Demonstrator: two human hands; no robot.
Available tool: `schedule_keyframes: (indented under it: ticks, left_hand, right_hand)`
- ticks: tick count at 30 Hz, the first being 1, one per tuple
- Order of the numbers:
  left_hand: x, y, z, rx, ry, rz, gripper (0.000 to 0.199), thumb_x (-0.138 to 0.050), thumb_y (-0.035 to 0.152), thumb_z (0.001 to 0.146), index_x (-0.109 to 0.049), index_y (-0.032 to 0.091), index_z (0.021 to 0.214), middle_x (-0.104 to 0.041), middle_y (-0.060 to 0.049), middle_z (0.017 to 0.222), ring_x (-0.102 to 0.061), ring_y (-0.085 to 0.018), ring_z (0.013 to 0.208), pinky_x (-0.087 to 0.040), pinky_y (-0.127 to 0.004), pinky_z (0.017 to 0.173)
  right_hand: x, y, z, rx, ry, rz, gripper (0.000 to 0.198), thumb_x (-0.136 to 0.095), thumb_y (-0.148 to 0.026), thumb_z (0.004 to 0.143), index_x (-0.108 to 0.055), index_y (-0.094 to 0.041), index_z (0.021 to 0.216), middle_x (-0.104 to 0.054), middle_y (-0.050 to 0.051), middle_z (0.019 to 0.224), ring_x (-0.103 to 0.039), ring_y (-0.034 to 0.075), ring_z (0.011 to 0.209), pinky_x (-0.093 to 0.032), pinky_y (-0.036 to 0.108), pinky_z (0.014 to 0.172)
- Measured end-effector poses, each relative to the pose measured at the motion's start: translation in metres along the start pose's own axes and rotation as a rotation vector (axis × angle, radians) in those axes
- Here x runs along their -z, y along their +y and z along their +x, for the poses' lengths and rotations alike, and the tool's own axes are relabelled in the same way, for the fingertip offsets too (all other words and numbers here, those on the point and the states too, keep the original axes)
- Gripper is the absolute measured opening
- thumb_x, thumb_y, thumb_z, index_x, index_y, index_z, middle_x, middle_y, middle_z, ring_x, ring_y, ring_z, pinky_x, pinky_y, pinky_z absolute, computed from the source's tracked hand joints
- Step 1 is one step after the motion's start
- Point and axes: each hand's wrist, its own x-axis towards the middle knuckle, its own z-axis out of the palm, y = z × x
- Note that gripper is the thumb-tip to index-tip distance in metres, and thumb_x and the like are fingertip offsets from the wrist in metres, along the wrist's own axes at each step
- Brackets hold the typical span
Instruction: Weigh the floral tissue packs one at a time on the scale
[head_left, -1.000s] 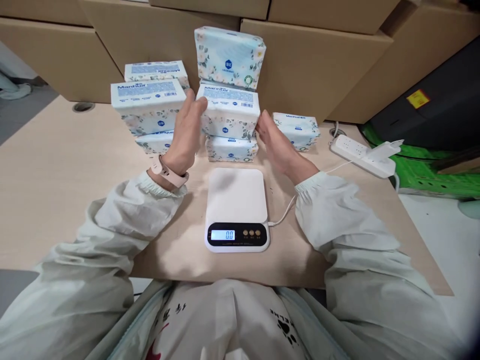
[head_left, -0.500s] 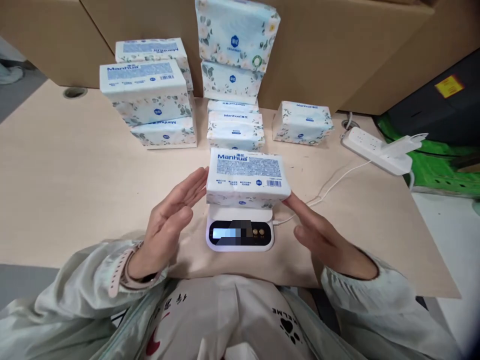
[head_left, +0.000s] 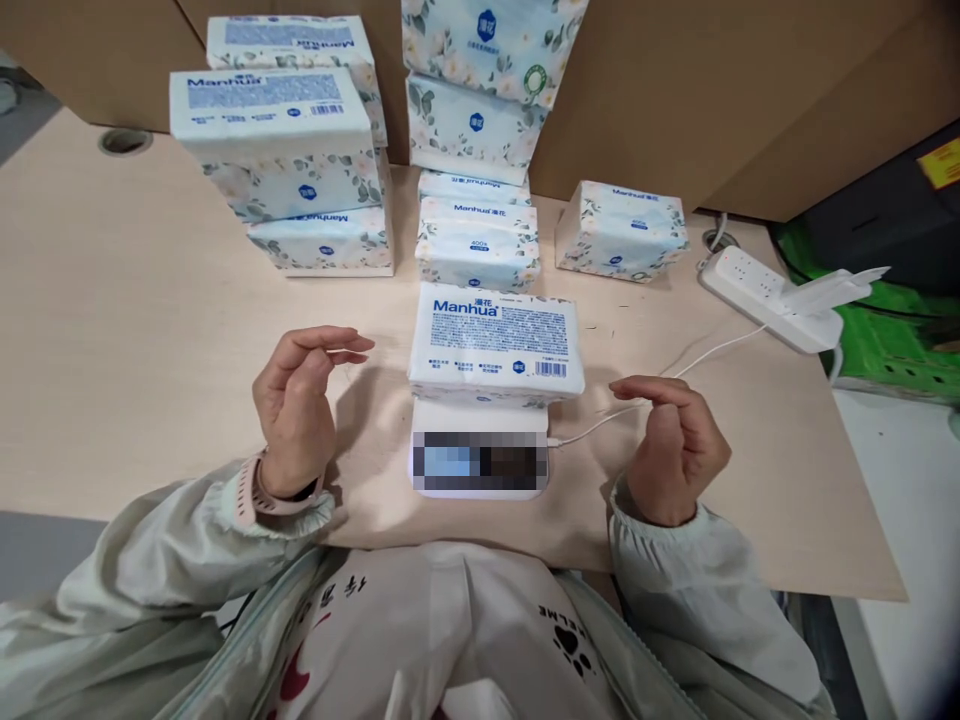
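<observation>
A tissue pack with blue print lies flat on a white digital scale in front of me; the scale's display is blurred out. To the pack's left, my left hand hovers clear of it, fingers bent toward it and nothing held. On the other side my right hand is raised over the white cable, also apart from the pack, with its fingers loosely curved and no object in them. Both hands are open.
Behind the scale stand a middle stack of tissue packs, a left stack and a single pack. A power strip lies at the right, its cable running to the scale. Cardboard boxes line the table's back.
Both hands have drawn away from the tissue pack, the left one leftward and the right one rightward. The pack stays on the scale. The camera view has tilted slightly downward.
</observation>
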Motion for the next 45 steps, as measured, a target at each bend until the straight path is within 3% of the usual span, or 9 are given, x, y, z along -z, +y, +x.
schedule_keyframes:
  ticks: [6,18,33,45]
  left_hand:
    - [0.0009,-0.0012,-0.0011,0.010,-0.052,0.015,0.017,-0.068,0.032,0.098,-0.085,0.029,0.093,-0.082,-0.002,0.094,-0.076,-0.025,0.091,-0.060,-0.046,0.086]
    - [-0.0020,0.0019,0.0002,0.034,-0.021,0.051,0.019,-0.068,0.035,0.094,-0.082,0.027,0.085,-0.081,-0.005,0.088,-0.075,-0.026,0.086,-0.061,-0.048,0.084]
    - [-0.0039,0.0081,-0.0029,0.020,-0.055,0.021,0.022,-0.067,0.032,0.098,-0.085,0.026,0.086,-0.082,-0.004,0.086,-0.075,-0.025,0.083,-0.059,-0.045,0.084]
    - [-0.0001,-0.0013,0.0030,-0.085,-0.097,-0.064,0.022,-0.070,0.030,0.096,-0.088,0.020,0.087,-0.084,-0.005,0.082,-0.079,-0.018,0.075,-0.063,-0.030,0.076]
  right_hand:
    - [-0.0028,0.0031,-0.0023,0.017,-0.059,0.039,0.023,-0.062,-0.034,0.105,-0.083,-0.028,0.101,-0.080,0.004,0.094,-0.075,0.023,0.090,-0.057,0.039,0.078]
    - [-0.0035,-0.0002,-0.0026,-0.046,-0.035,0.023,0.012,-0.071,-0.028,0.096,-0.083,-0.029,0.100,-0.081,0.005,0.095,-0.076,0.025,0.093,-0.060,0.044,0.082]
    - [-0.0056,-0.0030,-0.0013,0.001,0.017,0.049,0.009,-0.076,-0.025,0.095,-0.083,-0.028,0.100,-0.081,0.003,0.091,-0.074,0.022,0.085,-0.057,0.041,0.076]
    - [-0.0045,-0.0022,-0.0004,0.025,-0.003,0.053,0.012,-0.077,-0.023,0.095,-0.085,-0.028,0.103,-0.082,0.003,0.093,-0.075,0.022,0.085,-0.058,0.040,0.074]
